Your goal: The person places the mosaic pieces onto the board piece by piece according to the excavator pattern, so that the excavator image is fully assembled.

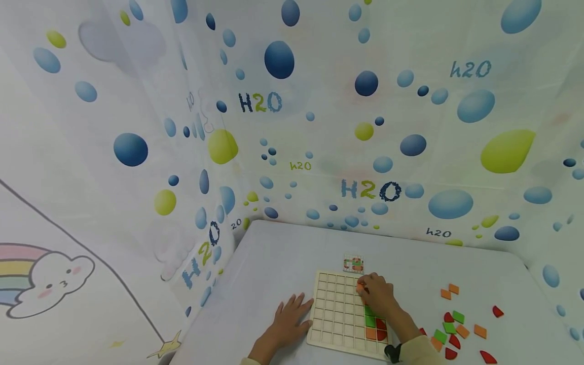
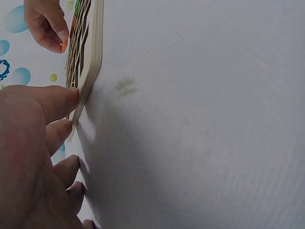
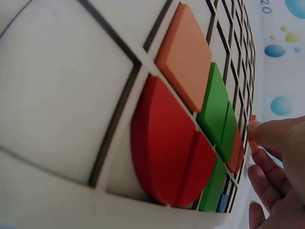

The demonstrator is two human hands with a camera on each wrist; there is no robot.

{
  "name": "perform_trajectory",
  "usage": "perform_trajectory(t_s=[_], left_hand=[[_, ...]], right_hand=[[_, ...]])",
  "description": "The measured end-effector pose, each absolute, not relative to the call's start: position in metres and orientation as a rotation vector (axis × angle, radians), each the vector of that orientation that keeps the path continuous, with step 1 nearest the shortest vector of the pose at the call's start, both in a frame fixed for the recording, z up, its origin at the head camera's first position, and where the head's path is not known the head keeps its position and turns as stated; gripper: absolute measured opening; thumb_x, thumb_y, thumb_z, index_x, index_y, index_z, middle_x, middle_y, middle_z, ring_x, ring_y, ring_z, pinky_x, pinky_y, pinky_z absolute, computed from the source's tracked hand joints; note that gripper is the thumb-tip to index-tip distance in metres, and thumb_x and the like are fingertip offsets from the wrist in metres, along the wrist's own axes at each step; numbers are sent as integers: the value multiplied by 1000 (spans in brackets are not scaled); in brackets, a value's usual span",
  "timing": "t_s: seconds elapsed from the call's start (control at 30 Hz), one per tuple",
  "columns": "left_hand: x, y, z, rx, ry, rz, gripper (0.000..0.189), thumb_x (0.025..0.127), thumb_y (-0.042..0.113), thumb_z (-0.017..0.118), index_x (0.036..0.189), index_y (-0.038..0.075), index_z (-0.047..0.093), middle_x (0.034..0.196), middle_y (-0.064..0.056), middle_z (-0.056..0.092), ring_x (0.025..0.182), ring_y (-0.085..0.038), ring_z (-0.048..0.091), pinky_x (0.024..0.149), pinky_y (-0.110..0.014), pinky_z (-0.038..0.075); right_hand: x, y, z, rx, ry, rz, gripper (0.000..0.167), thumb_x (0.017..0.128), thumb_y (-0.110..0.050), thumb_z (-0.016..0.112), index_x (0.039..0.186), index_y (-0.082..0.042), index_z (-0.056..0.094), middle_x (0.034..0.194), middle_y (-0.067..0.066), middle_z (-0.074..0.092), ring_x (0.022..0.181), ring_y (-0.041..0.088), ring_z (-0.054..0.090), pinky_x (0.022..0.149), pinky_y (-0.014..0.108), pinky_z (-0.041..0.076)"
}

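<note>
A wooden grid board (image 1: 337, 314) lies on the white table. Along its left edge rests my left hand (image 1: 290, 319), fingers spread; in the left wrist view the thumb and index finger touch the board's rim. My right hand (image 1: 379, 294) pinches a small orange tile (image 2: 64, 46) over the far right part of the board. Several pieces sit in the grid's right columns: an orange square (image 3: 185, 57), green squares (image 3: 214, 98) and red quarter-rounds (image 3: 159, 143). The right hand and forearm hide some of the right-hand cells in the head view.
A small pattern card (image 1: 353, 263) lies just beyond the board's far edge. Loose orange, green and red pieces (image 1: 449, 328) are scattered on the table to the right. Printed curtains (image 1: 319, 152) hang behind the table and at its sides.
</note>
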State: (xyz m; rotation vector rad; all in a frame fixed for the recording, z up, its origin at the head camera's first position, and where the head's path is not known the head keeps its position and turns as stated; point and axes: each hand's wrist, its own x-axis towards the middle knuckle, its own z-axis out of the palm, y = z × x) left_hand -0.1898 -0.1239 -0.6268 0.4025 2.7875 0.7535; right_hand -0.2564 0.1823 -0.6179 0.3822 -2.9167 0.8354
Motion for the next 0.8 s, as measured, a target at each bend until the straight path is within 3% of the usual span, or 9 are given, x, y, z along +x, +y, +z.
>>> perform_trajectory(t_s=[0.5,0.8], left_hand=[[-192,-125,-631,402,2794,745,59,104,42,62,160,26,48,170,-12,37,159,-42,27,125,-72,15],[-194,-125,-633,409,2796,730,60,104,42,63,160,26,47,170,-11,37,159,-42,28,125,-72,17]], right_hand=[[-255,176,-619,382,-2936,797,19,96,-18,79,114,-14,73,105,1,67,96,25,59,81,55,45],[-255,179,-616,404,-2953,829,11,96,-18,79,98,-21,68,101,-3,65,94,20,55,80,54,45]])
